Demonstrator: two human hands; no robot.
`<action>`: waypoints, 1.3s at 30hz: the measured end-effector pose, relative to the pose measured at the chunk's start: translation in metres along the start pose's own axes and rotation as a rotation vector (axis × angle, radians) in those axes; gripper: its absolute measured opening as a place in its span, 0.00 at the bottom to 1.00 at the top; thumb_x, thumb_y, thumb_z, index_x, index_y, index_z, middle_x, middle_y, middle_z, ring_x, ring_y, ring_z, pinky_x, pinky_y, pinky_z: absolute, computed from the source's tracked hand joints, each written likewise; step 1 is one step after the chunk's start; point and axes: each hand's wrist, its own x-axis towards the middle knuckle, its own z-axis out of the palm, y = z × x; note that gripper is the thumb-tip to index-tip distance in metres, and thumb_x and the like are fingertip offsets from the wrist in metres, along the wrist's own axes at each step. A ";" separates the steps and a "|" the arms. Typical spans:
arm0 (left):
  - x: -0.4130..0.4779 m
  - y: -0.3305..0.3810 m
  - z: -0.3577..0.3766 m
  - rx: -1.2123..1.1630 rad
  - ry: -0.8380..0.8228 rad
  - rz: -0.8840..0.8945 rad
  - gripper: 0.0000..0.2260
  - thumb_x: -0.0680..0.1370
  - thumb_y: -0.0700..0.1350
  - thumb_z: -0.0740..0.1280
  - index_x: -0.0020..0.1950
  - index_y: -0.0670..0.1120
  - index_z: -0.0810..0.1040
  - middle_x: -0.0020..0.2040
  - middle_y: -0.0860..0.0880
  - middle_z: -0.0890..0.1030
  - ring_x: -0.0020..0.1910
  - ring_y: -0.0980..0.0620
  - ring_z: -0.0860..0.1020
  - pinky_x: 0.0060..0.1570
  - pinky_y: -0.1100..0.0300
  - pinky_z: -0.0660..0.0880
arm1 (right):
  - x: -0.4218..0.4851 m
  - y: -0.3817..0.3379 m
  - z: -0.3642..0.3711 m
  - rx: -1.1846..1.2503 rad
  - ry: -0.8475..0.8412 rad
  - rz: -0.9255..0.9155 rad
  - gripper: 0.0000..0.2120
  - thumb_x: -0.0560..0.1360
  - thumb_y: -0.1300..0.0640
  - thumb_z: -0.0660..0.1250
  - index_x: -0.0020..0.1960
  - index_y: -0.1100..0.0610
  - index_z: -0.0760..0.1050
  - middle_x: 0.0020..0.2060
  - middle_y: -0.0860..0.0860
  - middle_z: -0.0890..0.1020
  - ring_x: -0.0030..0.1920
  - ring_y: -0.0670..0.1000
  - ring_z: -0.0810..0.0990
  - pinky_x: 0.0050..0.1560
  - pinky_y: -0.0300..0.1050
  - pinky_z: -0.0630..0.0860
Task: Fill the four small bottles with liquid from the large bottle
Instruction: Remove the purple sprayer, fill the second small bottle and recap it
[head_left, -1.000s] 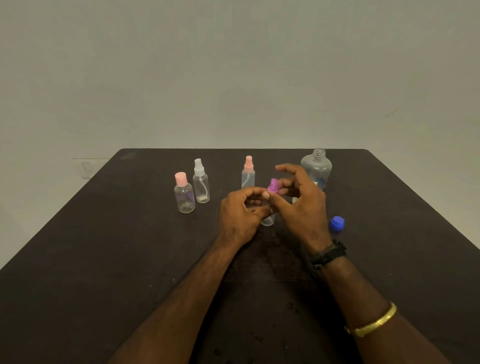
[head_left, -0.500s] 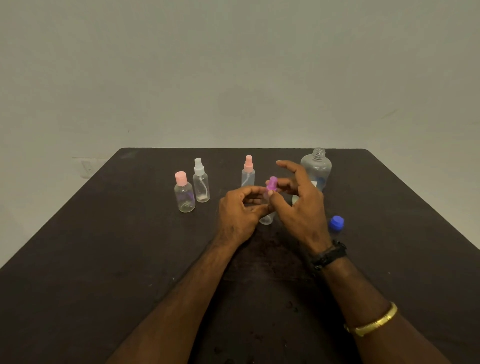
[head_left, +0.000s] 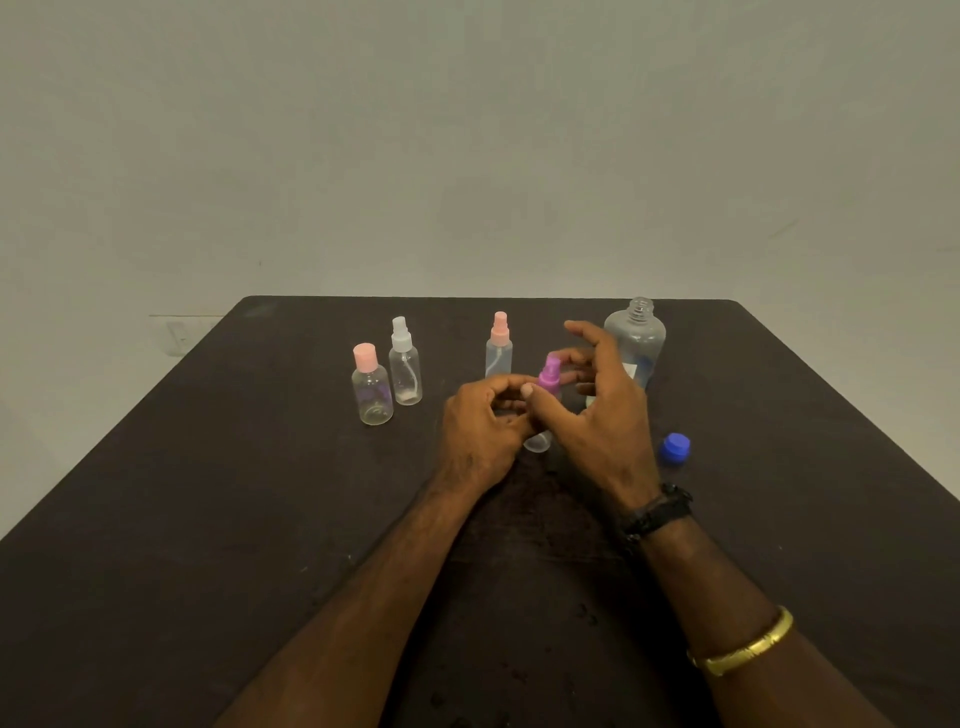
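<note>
Purple plastic marks the spray top (head_left: 548, 375) of the small bottle (head_left: 538, 440) on which the coming move is judged to turn. In the head view, the only view given, this bottle is held near the middle of the dark table (head_left: 208, 493), its long axis nearly upright with the top leaning slightly toward 1 o'clock. Its clear body is grasped by the left hand (head_left: 480, 428), curled around it from 9 o'clock. The right hand (head_left: 597, 410) is set at 3 o'clock of the top, thumb tip touching the collar and the other fingers spread loose beyond it; whether the top is truly pinched cannot be told. The top is nearer the right hand, so unscrewing is judged to fall to it. The large bottle (head_left: 635, 343), uncapped, stands at 1 o'clock of the grip, its blue cap (head_left: 675, 447) at 3 o'clock.
</note>
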 end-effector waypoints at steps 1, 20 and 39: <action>0.000 0.000 0.000 0.006 0.000 0.006 0.12 0.72 0.41 0.78 0.55 0.47 0.85 0.47 0.53 0.87 0.46 0.59 0.85 0.48 0.64 0.82 | 0.001 0.001 0.000 -0.020 0.008 -0.002 0.32 0.73 0.50 0.78 0.72 0.51 0.69 0.49 0.38 0.79 0.52 0.38 0.80 0.52 0.28 0.76; 0.000 -0.002 -0.001 -0.072 0.002 -0.071 0.15 0.69 0.40 0.81 0.54 0.46 0.85 0.45 0.53 0.87 0.43 0.60 0.85 0.45 0.67 0.81 | 0.025 -0.030 -0.013 0.048 0.130 -0.103 0.23 0.73 0.58 0.78 0.66 0.55 0.75 0.45 0.44 0.83 0.42 0.44 0.82 0.45 0.33 0.79; 0.006 -0.011 0.000 -0.090 0.103 -0.079 0.18 0.69 0.44 0.81 0.57 0.44 0.85 0.48 0.51 0.87 0.46 0.56 0.86 0.50 0.60 0.83 | 0.025 -0.017 -0.022 -0.036 0.224 -0.141 0.13 0.76 0.61 0.74 0.61 0.54 0.81 0.49 0.47 0.84 0.48 0.45 0.84 0.50 0.33 0.79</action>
